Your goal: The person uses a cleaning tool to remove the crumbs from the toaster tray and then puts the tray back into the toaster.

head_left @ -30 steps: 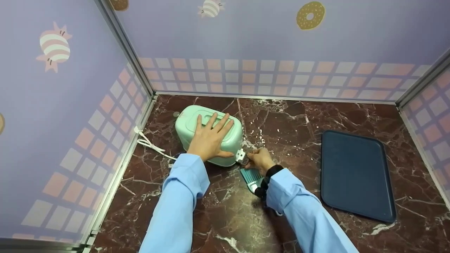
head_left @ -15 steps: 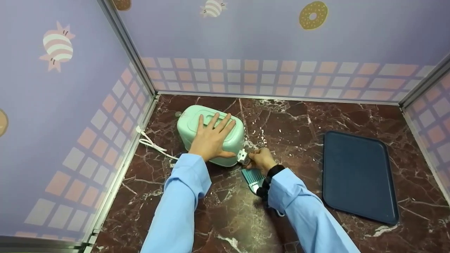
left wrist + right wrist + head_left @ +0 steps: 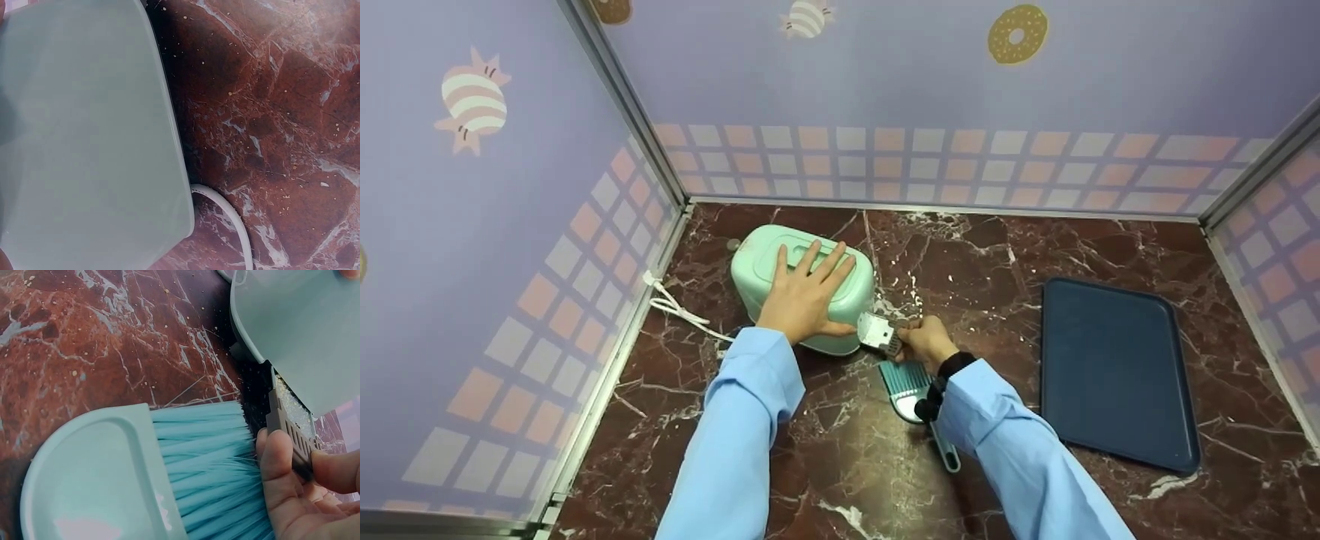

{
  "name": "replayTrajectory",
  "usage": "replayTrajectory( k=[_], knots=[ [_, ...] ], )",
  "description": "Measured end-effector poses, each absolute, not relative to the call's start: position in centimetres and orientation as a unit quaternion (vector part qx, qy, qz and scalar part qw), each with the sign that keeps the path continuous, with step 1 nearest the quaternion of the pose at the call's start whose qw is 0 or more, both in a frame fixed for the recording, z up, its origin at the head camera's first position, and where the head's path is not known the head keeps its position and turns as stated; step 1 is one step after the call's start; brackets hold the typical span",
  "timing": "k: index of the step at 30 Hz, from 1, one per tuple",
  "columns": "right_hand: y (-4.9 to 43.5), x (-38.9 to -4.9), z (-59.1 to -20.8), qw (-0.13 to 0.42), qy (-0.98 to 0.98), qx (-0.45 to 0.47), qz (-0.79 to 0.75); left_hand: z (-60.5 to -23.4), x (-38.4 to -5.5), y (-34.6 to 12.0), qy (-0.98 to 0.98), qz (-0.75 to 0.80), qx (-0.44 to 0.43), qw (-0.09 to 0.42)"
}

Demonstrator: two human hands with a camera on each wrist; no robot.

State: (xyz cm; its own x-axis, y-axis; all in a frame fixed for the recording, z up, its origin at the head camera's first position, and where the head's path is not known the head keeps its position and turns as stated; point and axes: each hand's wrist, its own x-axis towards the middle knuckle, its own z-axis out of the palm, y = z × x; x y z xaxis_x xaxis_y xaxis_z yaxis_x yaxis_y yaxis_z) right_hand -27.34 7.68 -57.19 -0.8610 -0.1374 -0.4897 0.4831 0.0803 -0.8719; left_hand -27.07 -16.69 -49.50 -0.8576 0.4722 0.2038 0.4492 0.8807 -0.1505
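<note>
A mint-green toaster [image 3: 756,264] with a lidded top stands on the marbled surface. Spread across its top is my left hand [image 3: 801,301], fingers straight and thumb over the near side. At the toaster's right end, a crumb tray [image 3: 877,331] sticks partly out. Thumb and fingers of my right hand [image 3: 928,342] pinch its dark slatted end. Pale crumbs [image 3: 288,396] show on the tray in the right wrist view. Just below that hand lies a brush [image 3: 906,381] with teal bristles; the wrist partly covers it. The left wrist view shows mostly the toaster's side [image 3: 90,140].
A white power cord [image 3: 682,309] runs from the toaster toward the left wall. On the right lies a dark blue tray [image 3: 1114,367]. Loose crumbs [image 3: 913,289] dot the surface behind my right hand. Patterned panels [image 3: 915,157] enclose the back and sides.
The crumb tray has slid farther out of the toaster as my right hand moved slightly right. More of the brush and its handle now shows. My left hand has stayed on the toaster.
</note>
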Motion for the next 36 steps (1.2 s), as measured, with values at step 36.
replayTrajectory(
  k=[36],
  knots=[
    [10.0, -26.9, -57.0, 0.241, 0.683, 0.13, -0.677, -49.8, -27.2, -16.8, -0.96, 0.043, -0.247, 0.128]
  ],
)
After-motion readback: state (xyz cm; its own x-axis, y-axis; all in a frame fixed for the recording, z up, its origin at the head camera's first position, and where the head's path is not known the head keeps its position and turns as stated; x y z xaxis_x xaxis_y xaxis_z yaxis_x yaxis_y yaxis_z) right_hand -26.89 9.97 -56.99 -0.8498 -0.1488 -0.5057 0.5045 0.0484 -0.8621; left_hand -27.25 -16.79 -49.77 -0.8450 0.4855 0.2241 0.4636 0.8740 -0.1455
